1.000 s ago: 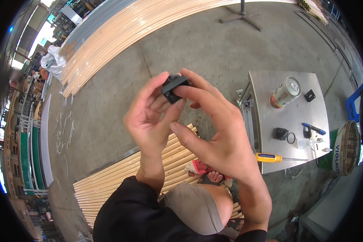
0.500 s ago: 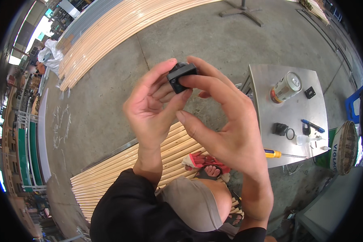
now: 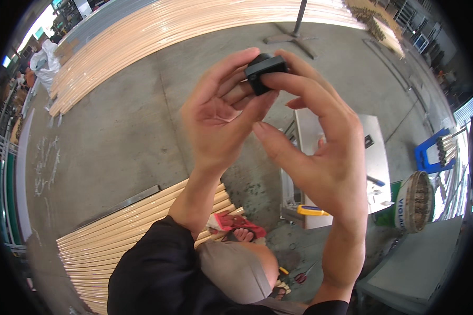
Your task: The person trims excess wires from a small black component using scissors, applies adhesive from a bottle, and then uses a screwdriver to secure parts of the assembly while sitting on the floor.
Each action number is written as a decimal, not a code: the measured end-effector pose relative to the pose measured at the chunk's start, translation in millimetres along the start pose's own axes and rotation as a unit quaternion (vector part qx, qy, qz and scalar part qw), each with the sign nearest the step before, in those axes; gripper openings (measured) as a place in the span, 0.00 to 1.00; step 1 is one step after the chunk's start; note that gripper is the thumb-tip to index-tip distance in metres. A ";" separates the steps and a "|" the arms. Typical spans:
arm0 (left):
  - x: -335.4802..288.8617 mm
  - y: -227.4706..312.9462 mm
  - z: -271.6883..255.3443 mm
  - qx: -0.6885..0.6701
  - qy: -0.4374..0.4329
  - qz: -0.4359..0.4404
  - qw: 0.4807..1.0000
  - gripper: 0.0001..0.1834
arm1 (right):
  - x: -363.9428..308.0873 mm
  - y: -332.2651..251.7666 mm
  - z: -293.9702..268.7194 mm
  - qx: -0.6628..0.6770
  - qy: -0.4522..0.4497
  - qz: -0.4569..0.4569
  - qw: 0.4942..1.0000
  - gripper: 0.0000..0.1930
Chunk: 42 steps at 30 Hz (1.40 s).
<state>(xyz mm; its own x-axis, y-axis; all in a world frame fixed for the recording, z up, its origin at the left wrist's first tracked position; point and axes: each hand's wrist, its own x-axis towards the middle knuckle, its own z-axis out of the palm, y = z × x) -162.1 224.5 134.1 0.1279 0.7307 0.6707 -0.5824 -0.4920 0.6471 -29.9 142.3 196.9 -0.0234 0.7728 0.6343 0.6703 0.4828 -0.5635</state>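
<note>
Held up in front of me is a small black box-shaped part (image 3: 266, 71) with a wider rim on one face. My left hand (image 3: 213, 121) grips it between thumb and fingers from the left. My right hand (image 3: 328, 152) closes on its right side with the fingers, while the right thumb stays apart, pointing toward the left wrist. Behind the right hand lies a metal-topped table (image 3: 376, 128), much of it hidden by that hand. A yellow-and-blue handle (image 3: 312, 211) lies at the table's near edge. A small black square piece (image 3: 369, 140) and a blue pen (image 3: 375, 180) also rest there.
Pale tubes (image 3: 142, 226) lie beside my legs, with red-and-white gloves (image 3: 227, 220) near my foot. More wrapped tubes (image 3: 157, 26) stretch across the far floor by a stand (image 3: 294, 37). At right are a blue stool (image 3: 425, 157), a bucket (image 3: 418, 202) and red-handled scissors (image 3: 300, 277).
Both hands and the black part have moved up and right in the view. The table now sits more behind my right hand, hiding the can. The grip looks the same.
</note>
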 end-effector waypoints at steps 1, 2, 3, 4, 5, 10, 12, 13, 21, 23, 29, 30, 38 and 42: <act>5.9 -3.3 5.9 -0.026 0.001 0.015 1.000 0.30 | 3.9 -0.7 -7.3 -0.014 -0.007 -0.009 1.000 0.25; 11.5 -5.3 11.2 -0.051 0.001 0.030 0.998 0.30 | 8.5 -1.6 -13.7 -0.024 -0.012 -0.017 0.999 0.25; 16.5 -6.6 16.8 -0.063 0.004 0.039 0.997 0.30 | 12.5 -3.4 -20.3 -0.037 -0.013 -0.025 0.999 0.25; 21.5 -7.1 22.0 -0.067 0.001 0.043 0.997 0.30 | 16.8 -5.3 -26.8 -0.049 -0.014 -0.033 0.998 0.25; 26.4 -7.2 27.0 -0.071 -0.002 0.047 0.996 0.30 | 21.5 -6.5 -32.9 -0.049 -0.015 -0.034 0.998 0.25; 33.7 -6.8 34.2 -0.075 0.004 0.054 0.996 0.29 | 30.6 -12.3 -46.8 -0.074 -0.031 -0.047 0.996 0.24; 34.4 -3.5 34.3 -0.072 0.005 0.050 0.996 0.28 | 31.6 -15.2 -48.7 -0.079 -0.039 -0.047 0.995 0.24; 34.6 -2.3 34.1 -0.065 0.002 0.049 0.997 0.28 | 31.3 -16.4 -49.2 -0.079 -0.042 -0.041 0.995 0.24; 31.4 3.8 31.0 -0.035 0.002 0.029 0.999 0.29 | 26.9 -17.8 -52.9 -0.030 -0.048 -0.017 0.998 0.23; 30.5 1.7 29.5 -0.048 -0.014 0.039 0.998 0.29 | 25.2 -20.4 -55.2 -0.025 -0.056 -0.004 0.998 0.22; 26.7 -0.6 31.2 -0.049 -0.016 0.043 0.998 0.29 | 17.1 -23.9 -55.4 -0.014 -0.040 0.032 0.999 0.23; 25.4 -2.1 32.0 -0.050 -0.017 0.043 0.998 0.29 | 15.7 -22.8 -55.6 -0.015 -0.038 0.032 0.999 0.23; 15.6 -9.3 33.4 -0.065 -0.018 0.046 0.997 0.29 | 9.5 -21.4 -48.4 -0.097 -0.025 -0.038 0.994 0.25; 12.7 -10.0 33.7 -0.044 -0.017 0.053 0.997 0.29 | 9.9 -22.6 -43.9 -0.159 -0.032 -0.077 0.984 0.26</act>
<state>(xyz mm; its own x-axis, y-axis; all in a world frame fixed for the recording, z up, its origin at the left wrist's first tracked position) -127.5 222.8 148.4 0.0880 0.6599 0.7462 -0.6625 -0.5206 0.5385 -12.7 121.0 239.1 -0.1833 0.7295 0.6590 0.8529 0.4513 -0.2623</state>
